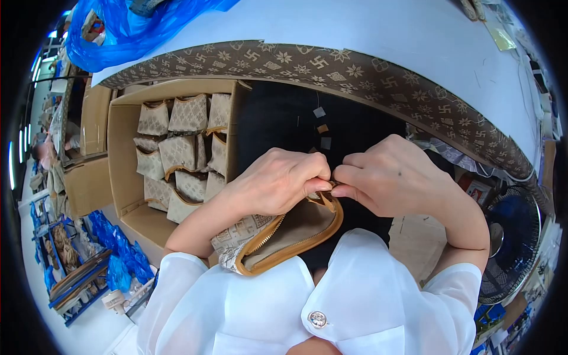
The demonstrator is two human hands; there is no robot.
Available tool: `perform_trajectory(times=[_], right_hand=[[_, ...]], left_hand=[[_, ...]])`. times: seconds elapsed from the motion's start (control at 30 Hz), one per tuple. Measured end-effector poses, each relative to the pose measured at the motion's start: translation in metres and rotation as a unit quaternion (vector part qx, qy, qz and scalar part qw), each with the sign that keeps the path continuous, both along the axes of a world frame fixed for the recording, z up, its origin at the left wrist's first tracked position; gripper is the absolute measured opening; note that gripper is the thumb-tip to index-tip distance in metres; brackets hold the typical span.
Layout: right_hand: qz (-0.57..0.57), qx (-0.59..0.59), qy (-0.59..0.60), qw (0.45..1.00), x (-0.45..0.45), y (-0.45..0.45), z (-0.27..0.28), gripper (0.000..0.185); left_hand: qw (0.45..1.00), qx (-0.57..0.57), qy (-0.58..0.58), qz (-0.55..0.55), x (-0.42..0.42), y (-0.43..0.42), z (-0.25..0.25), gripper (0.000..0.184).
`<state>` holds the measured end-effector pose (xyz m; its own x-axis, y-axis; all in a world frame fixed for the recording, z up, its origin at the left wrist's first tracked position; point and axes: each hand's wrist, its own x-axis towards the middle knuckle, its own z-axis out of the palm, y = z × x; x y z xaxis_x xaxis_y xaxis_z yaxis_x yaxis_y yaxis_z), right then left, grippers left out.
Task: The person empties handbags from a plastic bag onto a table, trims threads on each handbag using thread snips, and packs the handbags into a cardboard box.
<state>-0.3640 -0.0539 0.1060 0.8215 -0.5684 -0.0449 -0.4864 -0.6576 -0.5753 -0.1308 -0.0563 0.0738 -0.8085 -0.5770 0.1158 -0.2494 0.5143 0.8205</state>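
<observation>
Looks to me like fiddly work at the zipper end (323, 201) of the patterned pouch (289, 233): left fingers (315, 167) and right fingers (353, 176) both pinch that corner, the gaping body lying below and left of them. Next probably calls for steady, opposed fingertips.

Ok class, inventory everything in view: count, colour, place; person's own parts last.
Held bag: one, patterned beige, tan trim, in both hands
Zip: one, gold, along the held bag's mouth
Open box: one, brown, left
Packed bags: at least ten, patterned beige, inside the box
Scraps: at least three, grey and tan, beyond hands
Table: one, white, top
Patterned edging: one, brown, along table
Plastic: two heaps, blue, upper left and lower left
Fan: one, dark, right edge
Edge clutter: uncounted, mixed, too small to tell
Shirt: one, white, on person
Left hand: one, bare, centre
Right hand: one, bare, beside left
</observation>
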Motion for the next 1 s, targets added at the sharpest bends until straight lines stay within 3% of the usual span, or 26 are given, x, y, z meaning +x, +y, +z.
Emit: perform_trajectory(times=[0.17,0.33,0.43,0.47,0.57,0.6,0.73,0.83,1.0], right_hand=[[0.01,-0.057,0.076,0.995,0.004,0.012,0.009,0.02],[0.024,-0.031,0.105,0.994,0.003,0.006,0.007,0.019],[0.042,0.11,0.1,0.988,0.002,-0.006,0.002,0.018],[0.045,0.108,0.1,0.988,-0.001,-0.006,-0.003,0.018],[-0.104,0.258,-0.163,0.947,-0.019,-0.002,-0.031,0.02],[-0.1,0.258,-0.163,0.947,-0.023,-0.001,-0.032,0.02],[-0.228,0.182,-0.119,0.949,-0.029,0.013,-0.017,0.036],[-0.112,-0.021,0.053,0.992,-0.021,0.022,0.001,0.045],[-0.072,-0.123,-0.003,0.99,-0.021,0.02,-0.003,0.051]], left_hand=[[1.0,-0.005,-0.021,0.006,-0.005,0.003,0.0,0.019],[0.999,0.008,-0.036,0.025,-0.007,0.008,-0.006,0.02],[0.999,0.04,-0.022,0.025,-0.004,0.004,-0.004,0.022],[0.998,0.053,-0.016,0.03,-0.002,0.003,-0.003,0.023],[0.997,0.065,0.021,0.034,0.004,0.0,-0.005,0.024],[0.996,0.072,0.04,0.031,0.005,-0.001,-0.005,0.025],[0.998,0.06,0.008,-0.012,0.006,-0.006,-0.006,0.027],[0.998,0.057,0.004,-0.015,0.007,-0.009,-0.007,0.027],[0.994,0.104,0.039,0.017,0.004,-0.005,-0.006,0.025]])
